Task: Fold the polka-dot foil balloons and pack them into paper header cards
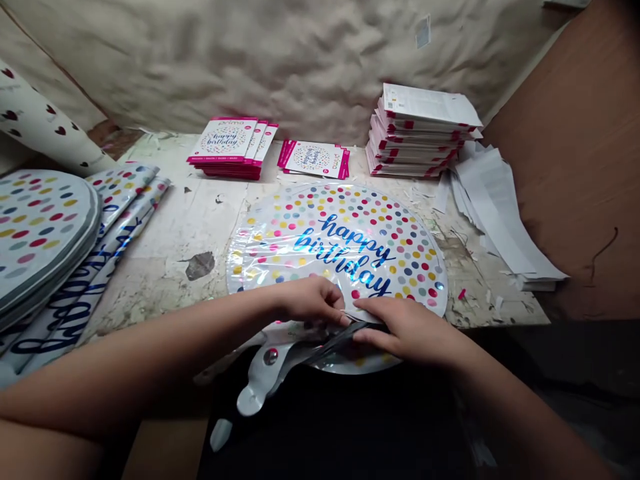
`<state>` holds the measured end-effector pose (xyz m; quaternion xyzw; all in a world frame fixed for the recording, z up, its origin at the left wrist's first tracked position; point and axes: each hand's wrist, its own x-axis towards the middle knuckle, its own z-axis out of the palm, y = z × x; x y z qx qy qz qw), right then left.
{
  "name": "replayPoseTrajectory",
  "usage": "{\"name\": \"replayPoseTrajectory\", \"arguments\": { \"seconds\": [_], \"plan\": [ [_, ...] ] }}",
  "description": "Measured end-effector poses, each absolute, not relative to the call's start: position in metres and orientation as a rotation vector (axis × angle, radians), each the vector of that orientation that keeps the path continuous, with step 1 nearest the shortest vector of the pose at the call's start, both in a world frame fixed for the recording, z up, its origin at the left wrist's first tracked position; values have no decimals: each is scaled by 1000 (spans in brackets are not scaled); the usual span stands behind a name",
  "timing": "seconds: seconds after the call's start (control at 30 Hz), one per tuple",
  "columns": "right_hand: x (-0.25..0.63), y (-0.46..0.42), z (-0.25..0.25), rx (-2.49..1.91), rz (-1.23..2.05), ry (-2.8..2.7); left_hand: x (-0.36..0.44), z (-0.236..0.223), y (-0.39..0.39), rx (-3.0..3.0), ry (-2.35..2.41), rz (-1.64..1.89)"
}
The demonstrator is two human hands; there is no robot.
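A flat, round foil balloon [280,260] with coloured dots and blue "happy birthday" lettering lies at the table's front edge. Its near part is lifted and folded, showing a grey underside. My left hand [313,300] is closed in a pinch on this fold. On the right side of the fold, my right hand [400,323] grips the same balloon between thumb and fingers. A silvery-white balloon neck [260,377] hangs over the edge below my left forearm. Whether more balloons lie under the top one, I cannot tell.
Printed packets stand in a pile [225,143] at the back, beside a smaller packet pile [320,159]. A tall packet stack [423,133] rises at the back right, near white paper sheets [500,207]. Dotted round balloons [43,227] and folded balloons [100,267] lie at left.
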<state>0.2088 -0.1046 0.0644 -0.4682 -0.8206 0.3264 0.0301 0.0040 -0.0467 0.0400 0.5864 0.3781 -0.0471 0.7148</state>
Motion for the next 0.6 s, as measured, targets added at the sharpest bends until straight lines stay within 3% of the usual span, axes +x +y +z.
{"name": "replayPoseTrajectory", "arguments": {
  "seconds": [0.1, 0.27, 0.6],
  "plan": [
    [197, -99, 63, -1416, 996, -2549, 7, 36, -47, 1310, 941, 21],
    [199, -89, 56, -1325, 1281, -2407, 9, 37, -47, 1365, 928, 90],
    [220, -83, 44, -1316, 1506, -1723, -69, 66, -82, 2340, 1276, -40]
  ]
}}
